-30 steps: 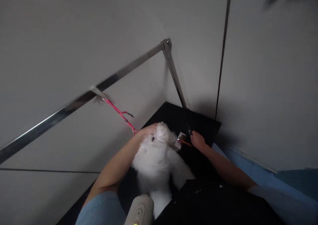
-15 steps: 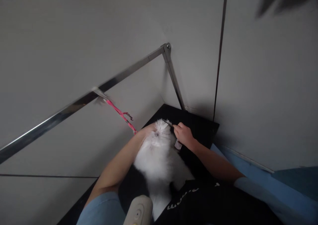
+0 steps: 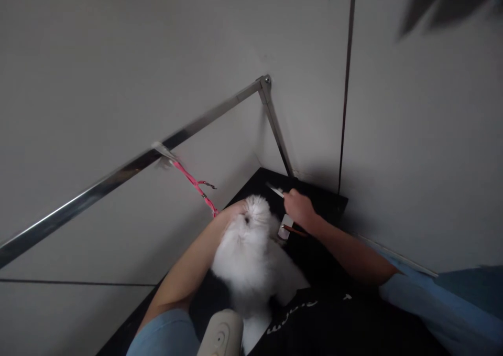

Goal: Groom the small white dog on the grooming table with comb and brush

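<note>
A fluffy white dog (image 3: 247,256) is on the black table (image 3: 267,176) in front of me, seen from behind and above. Against the left side of its head is my left hand (image 3: 237,209); the fingers are hidden by the fur. My right hand (image 3: 299,206), to the right of the dog's head and apart from it, is closed around a slim metal tool (image 3: 277,191). The tool points up and left; I cannot make out its exact kind. Just below that hand lie a small whitish object (image 3: 285,226) and a thin orange-brown item (image 3: 294,231).
A metal bar frame (image 3: 129,168) slants across the left, with its upright (image 3: 277,130) at the table's far end. From the bar hangs a pink strap (image 3: 192,182) with a clip. Pale wall panels (image 3: 306,57) stand behind. A rounded beige device (image 3: 222,335) is at the bottom.
My right hand has drawn the tool away from the dog's head, moving right. The whitish object and orange-brown item below it show more now. My left hand stays at the head.
</note>
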`<move>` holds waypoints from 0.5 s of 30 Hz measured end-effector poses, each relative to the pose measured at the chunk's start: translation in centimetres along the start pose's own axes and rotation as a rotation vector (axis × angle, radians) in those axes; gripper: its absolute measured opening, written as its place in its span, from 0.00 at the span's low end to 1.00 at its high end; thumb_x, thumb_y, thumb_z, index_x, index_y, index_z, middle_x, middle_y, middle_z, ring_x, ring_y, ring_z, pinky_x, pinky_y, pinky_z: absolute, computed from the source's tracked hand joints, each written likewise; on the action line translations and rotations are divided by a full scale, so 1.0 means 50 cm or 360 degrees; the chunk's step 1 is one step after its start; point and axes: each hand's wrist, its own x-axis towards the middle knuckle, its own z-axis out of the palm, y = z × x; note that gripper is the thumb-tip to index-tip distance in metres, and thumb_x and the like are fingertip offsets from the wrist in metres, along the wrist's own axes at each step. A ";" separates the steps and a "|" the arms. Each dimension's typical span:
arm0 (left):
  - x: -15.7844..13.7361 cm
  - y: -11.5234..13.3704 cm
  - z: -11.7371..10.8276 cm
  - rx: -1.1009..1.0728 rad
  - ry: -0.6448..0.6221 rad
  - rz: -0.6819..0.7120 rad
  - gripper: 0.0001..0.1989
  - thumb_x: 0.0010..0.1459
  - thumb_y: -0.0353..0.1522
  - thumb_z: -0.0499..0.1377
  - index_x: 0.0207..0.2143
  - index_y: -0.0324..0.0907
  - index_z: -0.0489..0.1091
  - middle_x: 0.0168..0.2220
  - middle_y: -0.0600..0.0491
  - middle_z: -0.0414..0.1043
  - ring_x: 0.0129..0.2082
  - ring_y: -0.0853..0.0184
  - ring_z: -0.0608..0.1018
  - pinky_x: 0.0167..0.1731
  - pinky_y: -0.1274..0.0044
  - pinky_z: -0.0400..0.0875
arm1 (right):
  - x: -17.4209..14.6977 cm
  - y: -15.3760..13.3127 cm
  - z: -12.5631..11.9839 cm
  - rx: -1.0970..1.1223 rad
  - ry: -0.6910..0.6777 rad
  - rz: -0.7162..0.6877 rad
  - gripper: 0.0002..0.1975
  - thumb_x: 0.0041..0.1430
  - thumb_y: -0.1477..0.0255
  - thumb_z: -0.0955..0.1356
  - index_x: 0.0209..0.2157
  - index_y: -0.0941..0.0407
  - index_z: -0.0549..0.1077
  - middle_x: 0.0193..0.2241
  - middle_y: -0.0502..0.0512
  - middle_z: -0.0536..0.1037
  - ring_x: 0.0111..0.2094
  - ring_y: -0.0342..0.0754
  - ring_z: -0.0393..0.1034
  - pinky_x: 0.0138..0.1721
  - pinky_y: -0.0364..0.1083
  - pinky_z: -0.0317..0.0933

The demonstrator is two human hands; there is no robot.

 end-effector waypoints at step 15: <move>0.023 -0.012 -0.002 -0.0123 0.0151 0.0039 0.01 0.49 0.26 0.60 0.27 0.38 0.71 0.22 0.50 0.72 0.24 0.65 0.72 0.28 0.75 0.67 | 0.017 0.007 0.000 -0.0081 -0.0101 -0.0156 0.17 0.68 0.74 0.59 0.41 0.56 0.79 0.43 0.60 0.77 0.38 0.49 0.76 0.36 0.44 0.64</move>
